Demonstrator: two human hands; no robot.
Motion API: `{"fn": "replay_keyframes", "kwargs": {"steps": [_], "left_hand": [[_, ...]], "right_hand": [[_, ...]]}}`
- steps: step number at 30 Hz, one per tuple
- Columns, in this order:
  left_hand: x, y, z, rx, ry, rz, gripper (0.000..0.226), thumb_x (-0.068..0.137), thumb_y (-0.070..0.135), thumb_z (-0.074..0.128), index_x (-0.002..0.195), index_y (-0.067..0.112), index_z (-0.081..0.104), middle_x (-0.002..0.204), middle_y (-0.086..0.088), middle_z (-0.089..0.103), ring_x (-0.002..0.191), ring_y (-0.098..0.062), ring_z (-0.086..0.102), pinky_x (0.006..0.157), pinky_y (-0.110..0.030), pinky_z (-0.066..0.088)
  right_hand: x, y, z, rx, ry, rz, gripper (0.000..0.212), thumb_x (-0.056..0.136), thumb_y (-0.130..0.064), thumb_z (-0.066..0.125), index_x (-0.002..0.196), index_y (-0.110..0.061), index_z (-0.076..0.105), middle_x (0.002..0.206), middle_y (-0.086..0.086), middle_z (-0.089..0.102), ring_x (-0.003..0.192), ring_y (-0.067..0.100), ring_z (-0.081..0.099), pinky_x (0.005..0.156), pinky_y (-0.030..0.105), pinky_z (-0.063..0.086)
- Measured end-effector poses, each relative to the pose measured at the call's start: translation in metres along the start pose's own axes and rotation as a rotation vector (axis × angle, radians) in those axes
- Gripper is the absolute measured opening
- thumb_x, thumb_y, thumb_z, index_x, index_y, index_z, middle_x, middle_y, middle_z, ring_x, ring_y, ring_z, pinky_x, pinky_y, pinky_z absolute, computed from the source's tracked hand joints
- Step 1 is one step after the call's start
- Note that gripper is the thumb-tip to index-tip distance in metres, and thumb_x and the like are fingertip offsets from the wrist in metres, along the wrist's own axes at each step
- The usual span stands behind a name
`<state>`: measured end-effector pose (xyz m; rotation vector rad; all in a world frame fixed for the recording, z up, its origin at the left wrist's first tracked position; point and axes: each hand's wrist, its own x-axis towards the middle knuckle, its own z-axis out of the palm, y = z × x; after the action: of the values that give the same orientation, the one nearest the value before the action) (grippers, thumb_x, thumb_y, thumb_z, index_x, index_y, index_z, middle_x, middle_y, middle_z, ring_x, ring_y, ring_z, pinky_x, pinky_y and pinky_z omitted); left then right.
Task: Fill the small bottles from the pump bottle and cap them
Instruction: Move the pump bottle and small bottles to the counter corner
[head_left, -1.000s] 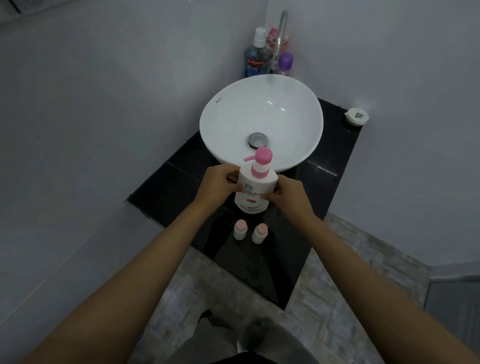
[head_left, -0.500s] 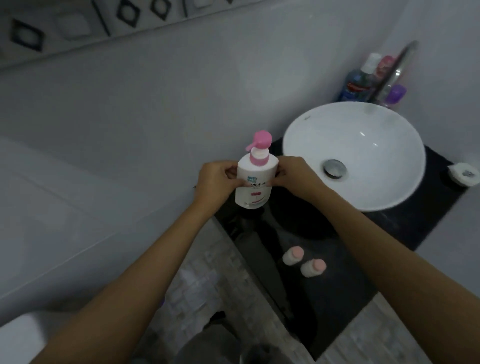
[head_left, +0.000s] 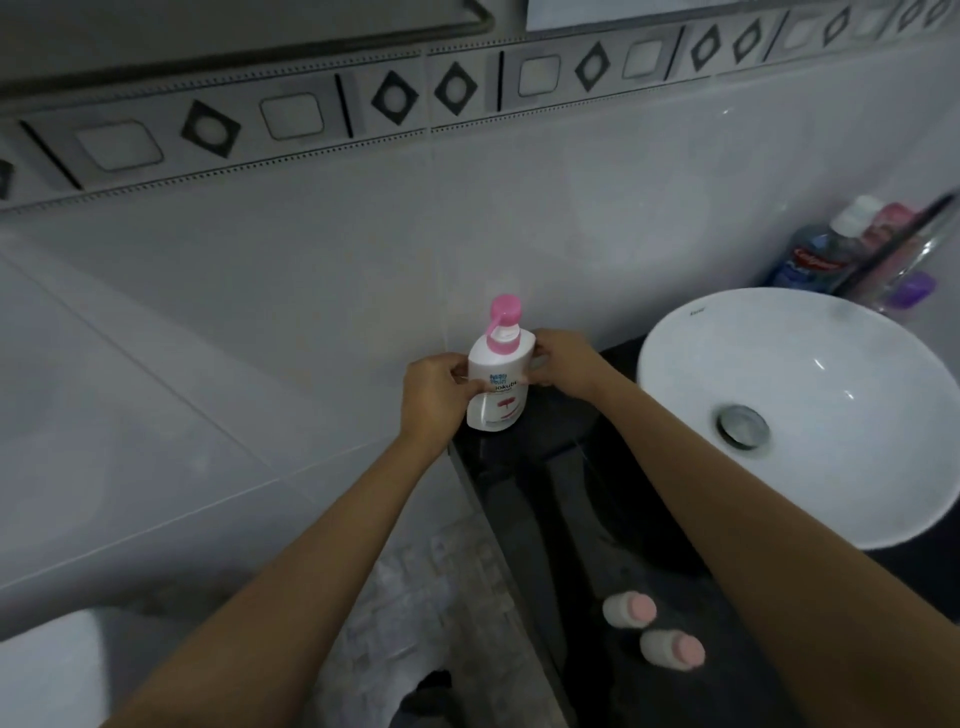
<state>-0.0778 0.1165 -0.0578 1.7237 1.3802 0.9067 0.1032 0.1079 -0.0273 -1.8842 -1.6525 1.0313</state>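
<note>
A white pump bottle (head_left: 497, 384) with a pink pump head stands upright at the far left corner of the black counter (head_left: 566, 499), close to the wall. My left hand (head_left: 434, 392) grips its left side and my right hand (head_left: 563, 364) grips its right side. Two small white bottles with pink caps on, the first small bottle (head_left: 628, 610) and the second small bottle (head_left: 672, 649), stand side by side near the counter's front edge, between my forearms and apart from both hands.
A white round basin (head_left: 810, 358) with a metal drain fills the counter's right side. Behind it stand a blue mouthwash bottle (head_left: 813, 257), other toiletries and a chrome tap (head_left: 904, 234). Tiled wall runs along the back. The counter's left edge drops to the tiled floor (head_left: 431, 587).
Both hands carried the pump bottle from in front of the basin to the counter's far left corner by the wall. My view swung left, so the small bottles now sit lower right.
</note>
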Motion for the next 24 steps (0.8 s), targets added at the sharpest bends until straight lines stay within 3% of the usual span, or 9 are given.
{"fn": "replay_keyframes", "kwargs": {"steps": [4,15,24], "left_hand": [[0.002,0.0,0.0,-0.021,0.031,-0.008,0.021,0.069,0.007,0.078,0.09,0.007,0.075,0.088,-0.007,0.075,0.075,-0.012,0.068,0.073,-0.024,0.057],[0.002,-0.006,0.0,0.049,0.073,0.054,0.024,0.073,0.015,0.076,0.096,0.009,0.073,0.092,-0.007,0.075,0.08,-0.015,0.069,0.077,-0.035,0.058],[-0.004,-0.01,-0.003,-0.017,0.041,0.027,0.033,0.072,0.018,0.077,0.103,0.011,0.071,0.098,-0.006,0.074,0.084,-0.017,0.068,0.079,-0.04,0.058]], "right_hand": [[0.002,0.002,0.004,0.046,0.023,-0.014,0.048,0.079,-0.002,0.069,0.125,-0.006,0.056,0.125,0.015,0.063,0.114,0.028,0.059,0.096,0.047,0.051],[0.01,0.003,0.015,0.045,0.127,-0.001,0.05,0.076,-0.007,0.074,0.122,-0.002,0.056,0.123,0.015,0.063,0.114,0.027,0.058,0.091,0.031,0.045],[0.006,0.007,0.019,0.058,0.147,0.038,0.045,0.077,-0.008,0.074,0.118,-0.002,0.057,0.12,0.017,0.064,0.111,0.027,0.06,0.091,0.033,0.047]]}}
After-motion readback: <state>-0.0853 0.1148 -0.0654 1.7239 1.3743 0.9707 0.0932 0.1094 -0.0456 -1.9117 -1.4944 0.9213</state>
